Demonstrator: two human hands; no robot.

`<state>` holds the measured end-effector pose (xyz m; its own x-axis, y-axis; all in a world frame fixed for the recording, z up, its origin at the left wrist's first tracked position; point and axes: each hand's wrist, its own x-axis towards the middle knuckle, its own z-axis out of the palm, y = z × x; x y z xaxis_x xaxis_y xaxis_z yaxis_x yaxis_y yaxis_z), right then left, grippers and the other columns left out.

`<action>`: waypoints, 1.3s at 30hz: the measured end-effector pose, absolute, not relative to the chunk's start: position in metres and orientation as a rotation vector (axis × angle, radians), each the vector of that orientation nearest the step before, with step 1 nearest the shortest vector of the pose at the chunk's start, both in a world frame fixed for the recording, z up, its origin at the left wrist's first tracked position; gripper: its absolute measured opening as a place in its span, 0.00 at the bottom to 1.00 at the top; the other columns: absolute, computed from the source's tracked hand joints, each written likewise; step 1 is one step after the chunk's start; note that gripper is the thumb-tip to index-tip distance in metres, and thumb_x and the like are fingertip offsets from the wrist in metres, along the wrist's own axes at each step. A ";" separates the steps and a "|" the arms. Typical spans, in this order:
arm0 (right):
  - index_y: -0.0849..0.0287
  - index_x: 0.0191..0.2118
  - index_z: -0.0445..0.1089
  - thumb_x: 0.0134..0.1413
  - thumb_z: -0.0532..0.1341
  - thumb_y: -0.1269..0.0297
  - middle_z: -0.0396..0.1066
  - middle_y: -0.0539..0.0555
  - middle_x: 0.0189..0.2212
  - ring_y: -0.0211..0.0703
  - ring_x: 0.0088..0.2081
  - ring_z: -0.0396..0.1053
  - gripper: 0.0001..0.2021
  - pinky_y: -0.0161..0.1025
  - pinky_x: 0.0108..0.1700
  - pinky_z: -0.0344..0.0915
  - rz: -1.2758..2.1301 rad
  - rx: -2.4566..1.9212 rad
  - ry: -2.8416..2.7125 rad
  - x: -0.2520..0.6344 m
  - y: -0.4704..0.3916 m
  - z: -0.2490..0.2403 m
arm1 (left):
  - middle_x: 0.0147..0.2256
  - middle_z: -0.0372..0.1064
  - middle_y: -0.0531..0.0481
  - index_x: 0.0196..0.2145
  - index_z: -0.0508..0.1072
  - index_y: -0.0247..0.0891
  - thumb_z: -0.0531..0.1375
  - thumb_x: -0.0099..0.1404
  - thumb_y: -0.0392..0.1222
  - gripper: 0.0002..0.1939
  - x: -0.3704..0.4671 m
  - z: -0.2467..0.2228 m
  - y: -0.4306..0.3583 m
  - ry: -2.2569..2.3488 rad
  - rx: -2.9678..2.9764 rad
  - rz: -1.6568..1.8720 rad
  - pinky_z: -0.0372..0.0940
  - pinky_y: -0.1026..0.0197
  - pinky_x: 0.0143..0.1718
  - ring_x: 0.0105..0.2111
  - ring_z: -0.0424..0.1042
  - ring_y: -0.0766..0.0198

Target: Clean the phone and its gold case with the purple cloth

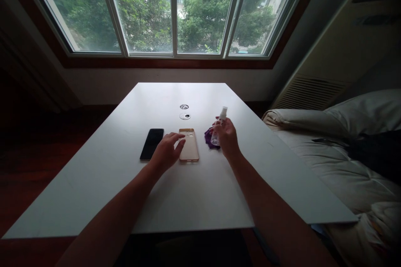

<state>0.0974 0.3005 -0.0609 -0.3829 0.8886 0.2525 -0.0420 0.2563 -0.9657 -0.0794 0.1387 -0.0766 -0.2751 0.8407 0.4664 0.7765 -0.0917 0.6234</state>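
Bottle (214,138): clear body, white spray top; at the right of the table, tilted a little, top to the right, middle hidden behind fingers. Contact with the surface below: cannot tell.

Window (173,12): four panes, reddish-brown surround; beyond the table. Trees (134,8) visible through the glass.

Table (194,196): white, plain, wide at the near edge, narrower in view toward the window.

Cushions (313,167): pale, padded, to the right of the table; dark fabric (379,154) on top.

Right hand (228,135): fingers and thumb wrapped around the bottle, below the spray top.

Left hand (168,149): fingers loosely extended, thumb and forefinger apart, nothing gripped; between phone and case, fingertips over the left part of the case. Touching or just above: cannot tell.

Phone (151,144): black face up, screen dark; flat at the left, right edge partly hidden by the left hand.

Case (190,151): pale gold, flat, openings near the far end; between phone and bottle, apart from both.

Cloth (208,137): purple, crumpled; partly hidden behind bottle and right hand.

Discs, two: one farther (184,107), one nearer (183,117) with a dark spot; beyond the case, one behind the other, just apart.
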 end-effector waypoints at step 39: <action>0.49 0.61 0.67 0.62 0.63 0.53 0.74 0.49 0.33 0.43 0.33 0.75 0.23 0.40 0.29 0.76 1.628 -0.526 -1.509 0.092 0.278 -0.051 | 0.36 0.75 0.48 0.42 0.75 0.37 0.61 0.67 0.59 0.20 -0.087 -0.068 0.140 1.723 1.201 1.928 0.67 0.61 0.34 0.32 0.71 0.63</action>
<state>0.0916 0.2782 -0.0513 -0.5643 0.7929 0.2299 -0.2893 0.0709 -0.9546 -0.0874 0.1401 -0.0675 -0.6103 0.6924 0.3847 0.3049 -0.2429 0.9209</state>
